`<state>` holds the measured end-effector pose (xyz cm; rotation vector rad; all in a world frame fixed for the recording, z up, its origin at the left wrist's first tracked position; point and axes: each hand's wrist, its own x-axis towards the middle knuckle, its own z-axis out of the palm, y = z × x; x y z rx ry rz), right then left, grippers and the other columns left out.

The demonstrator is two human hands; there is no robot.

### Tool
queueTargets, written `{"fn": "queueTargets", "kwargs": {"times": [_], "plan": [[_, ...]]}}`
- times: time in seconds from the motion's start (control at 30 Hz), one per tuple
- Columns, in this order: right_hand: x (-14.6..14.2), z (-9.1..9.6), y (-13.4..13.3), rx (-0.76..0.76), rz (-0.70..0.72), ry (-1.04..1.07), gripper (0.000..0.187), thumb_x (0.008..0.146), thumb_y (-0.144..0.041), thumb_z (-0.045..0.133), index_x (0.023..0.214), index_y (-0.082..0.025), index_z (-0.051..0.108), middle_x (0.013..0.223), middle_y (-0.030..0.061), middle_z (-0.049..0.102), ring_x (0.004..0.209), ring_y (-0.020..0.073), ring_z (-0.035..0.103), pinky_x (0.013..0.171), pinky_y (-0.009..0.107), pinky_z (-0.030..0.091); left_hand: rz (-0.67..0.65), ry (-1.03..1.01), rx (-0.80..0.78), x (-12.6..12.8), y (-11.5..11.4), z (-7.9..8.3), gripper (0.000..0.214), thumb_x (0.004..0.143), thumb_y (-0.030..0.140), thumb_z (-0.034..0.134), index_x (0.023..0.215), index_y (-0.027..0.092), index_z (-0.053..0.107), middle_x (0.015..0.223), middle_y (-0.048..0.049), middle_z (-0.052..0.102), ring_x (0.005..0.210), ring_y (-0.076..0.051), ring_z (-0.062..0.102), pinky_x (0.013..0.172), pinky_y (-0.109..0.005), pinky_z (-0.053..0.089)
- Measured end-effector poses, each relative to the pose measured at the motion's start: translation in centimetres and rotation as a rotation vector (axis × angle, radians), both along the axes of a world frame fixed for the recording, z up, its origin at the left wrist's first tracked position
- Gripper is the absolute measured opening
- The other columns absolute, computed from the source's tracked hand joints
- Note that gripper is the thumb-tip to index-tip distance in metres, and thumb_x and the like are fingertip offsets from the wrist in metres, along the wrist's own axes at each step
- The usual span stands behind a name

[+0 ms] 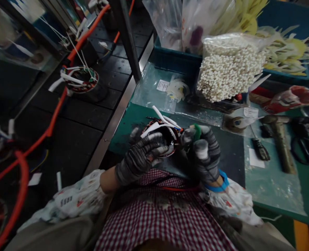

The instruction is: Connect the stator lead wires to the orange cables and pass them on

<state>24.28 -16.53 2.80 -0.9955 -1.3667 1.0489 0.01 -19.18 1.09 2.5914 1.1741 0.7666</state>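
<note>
In front of my lap a motor stator with white-sleeved leads and red-brown windings rests at the green table's edge. My left hand, in a dirty grey glove, is wrapped over the stator's near left rim. At the stator's right side, my right hand is closed, with white wrapping on a fingertip. A small green piece shows between its thumb and fingers; its kind cannot be made out. White sleeves stick up from the stator's far side, near coloured wire ends.
A bag of small white pieces sits before blue bins. At right lie a screwdriver, a hammer, black scissors and a red can. On the left, another stator stands on a dark conveyor beside an orange-red cable.
</note>
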Motion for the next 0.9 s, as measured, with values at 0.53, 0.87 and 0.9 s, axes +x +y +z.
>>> {"fn": "queueTargets", "kwargs": {"times": [0.53,0.87,0.9], "plan": [[-3.3,2.1,0.8,0.503,0.214,-1.068,0.028,0.111,-0.040,0.071,0.130,-0.025,0.084,0.121,0.0130,0.085,0.106,0.0313,0.076,0.090,0.044,0.061,0.129,-0.598,-0.411,-4.3,6.3,2.3,0.055,0.100,0.062,0.074,0.146,0.031,0.072,0.140,-0.0099,0.078,0.127,-0.035,0.077,0.113,-0.055,0.065],[-2.0,0.6,-6.4,0.438,0.084,-0.829,0.028,0.105,-0.014,0.071,0.123,-0.030,0.085,0.111,0.0068,0.087,0.103,0.0283,0.080,0.090,0.044,0.068,-0.289,-0.448,-0.555,-1.6,2.8,3.3,0.097,0.093,0.033,0.089,0.173,0.051,0.037,0.182,-0.0030,0.042,0.166,-0.038,0.046,0.135,-0.057,0.049],[-2.1,0.6,-6.7,0.440,0.081,-0.818,0.027,0.105,-0.013,0.070,0.120,-0.030,0.086,0.109,0.0064,0.088,0.102,0.0283,0.080,0.090,0.044,0.069,-0.270,-0.429,-0.530,-1.6,2.2,3.4,0.099,0.093,0.031,0.088,0.173,0.053,0.036,0.183,-0.0022,0.040,0.169,-0.039,0.042,0.136,-0.059,0.048]]}}
